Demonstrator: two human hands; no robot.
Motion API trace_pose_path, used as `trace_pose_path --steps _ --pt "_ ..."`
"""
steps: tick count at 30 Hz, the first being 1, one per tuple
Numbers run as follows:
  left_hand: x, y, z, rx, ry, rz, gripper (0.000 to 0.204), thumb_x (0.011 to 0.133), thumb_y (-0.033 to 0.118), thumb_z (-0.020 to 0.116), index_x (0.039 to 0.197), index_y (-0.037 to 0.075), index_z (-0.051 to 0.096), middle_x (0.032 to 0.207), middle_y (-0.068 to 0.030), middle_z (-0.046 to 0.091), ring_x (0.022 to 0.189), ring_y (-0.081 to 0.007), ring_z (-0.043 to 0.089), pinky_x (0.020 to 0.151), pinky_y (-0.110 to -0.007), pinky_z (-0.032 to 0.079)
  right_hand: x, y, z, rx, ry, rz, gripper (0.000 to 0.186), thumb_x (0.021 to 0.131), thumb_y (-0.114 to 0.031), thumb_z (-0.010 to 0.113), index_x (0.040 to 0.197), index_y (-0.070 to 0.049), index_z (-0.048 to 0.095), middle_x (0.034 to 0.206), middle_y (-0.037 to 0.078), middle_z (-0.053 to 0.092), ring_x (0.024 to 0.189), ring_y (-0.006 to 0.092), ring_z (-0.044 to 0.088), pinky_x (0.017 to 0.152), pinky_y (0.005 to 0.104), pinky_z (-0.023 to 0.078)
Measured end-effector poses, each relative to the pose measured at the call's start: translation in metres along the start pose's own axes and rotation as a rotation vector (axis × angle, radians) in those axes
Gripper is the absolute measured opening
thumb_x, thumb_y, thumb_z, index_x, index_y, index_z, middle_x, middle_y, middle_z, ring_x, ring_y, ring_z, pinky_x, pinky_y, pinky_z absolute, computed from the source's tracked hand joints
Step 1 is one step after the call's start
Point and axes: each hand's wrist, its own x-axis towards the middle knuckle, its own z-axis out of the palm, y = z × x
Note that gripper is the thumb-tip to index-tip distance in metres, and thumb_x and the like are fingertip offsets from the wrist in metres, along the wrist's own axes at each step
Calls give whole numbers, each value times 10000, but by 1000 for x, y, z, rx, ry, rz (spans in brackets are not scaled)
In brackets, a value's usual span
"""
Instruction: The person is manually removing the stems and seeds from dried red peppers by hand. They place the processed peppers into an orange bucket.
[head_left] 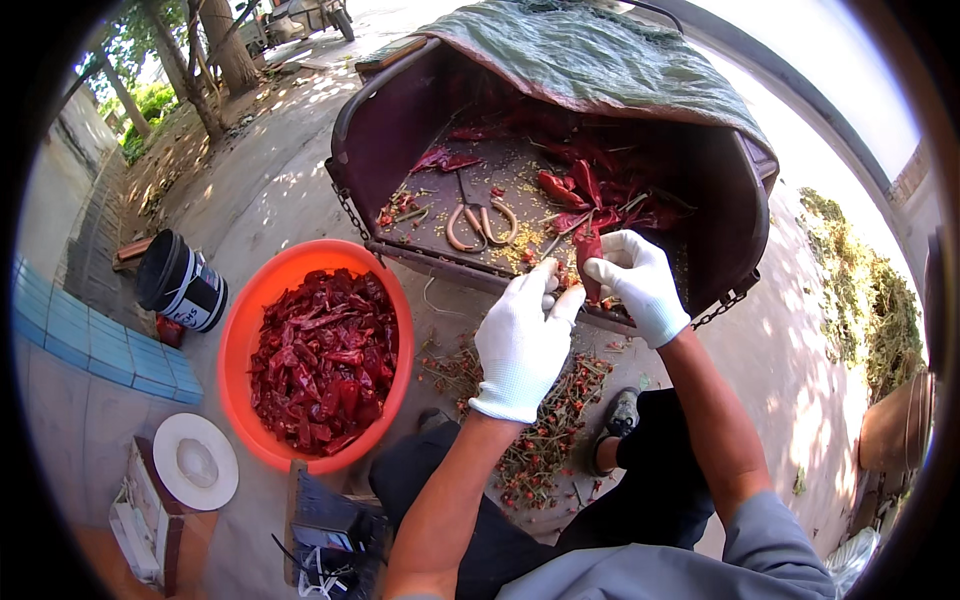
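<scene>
My right hand (640, 288), in a white knit glove, grips a dried red chili pepper (589, 262) between thumb and fingers at the front edge of a dark red cart bed (420, 240). Close by, my left hand (522, 345), gloved the same way, has thumb and forefinger apart beside the pepper; nothing shows clearly between them. A pair of scissors (482, 226) with tan handles lies in the bed among scattered yellow seeds. More dried red peppers (580, 188) are heaped at the bed's right and back. A green woven sheet (600, 60) covers its far end.
An orange-red basin (403, 400) full of cut red peppers (325, 360) stands left of my legs. Pepper stems (555, 430) litter the ground between my feet. Farther left are a black bucket (182, 282) and a white round lid (196, 464). Chains (720, 308) hang at the cart's corners.
</scene>
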Motion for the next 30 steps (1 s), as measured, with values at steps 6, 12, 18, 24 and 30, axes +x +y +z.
trace_pose_path --steps 6,12,18,24,30 --pt "5 -13 10 -362 -39 21 494 943 188 703 1332 -78 555 1112 -117 691 929 -98 622 820 -263 528 -39 -15 29 -36 -84 -124 263 854 -18 677 1098 36 595 930 54 672 841 96 634 715 261 545" --pt "9 -5 1 -407 -71 -68 390 925 149 718 1241 -61 626 1009 -62 705 884 -71 615 781 -245 522 -36 -13 27 -12 -160 -140 275 866 -39 680 1115 47 602 972 67 689 888 122 667 794 298 558" --pt "12 -8 -14 -148 91 32 299 922 114 707 1168 -50 663 930 -56 718 836 -70 619 770 -248 520 -28 -23 37 25 -112 -271 334 873 -10 625 1206 3 639 1107 122 705 1024 160 677 921 308 533" --pt "13 -11 -18 -2 76 87 266 891 211 722 1084 32 685 922 -163 708 803 -331 697 702 -383 527 -26 -28 28 80 -211 -258 324 877 -66 688 1196 -15 674 1066 92 693 967 156 680 869 305 544" --pt "5 -13 -16 369 43 206 171 893 216 675 995 81 654 835 -125 691 748 -354 674 634 -449 510 -33 -21 40 -211 -14 -489 216 825 -99 747 1032 -36 739 890 131 711 823 231 717 736 317 557"
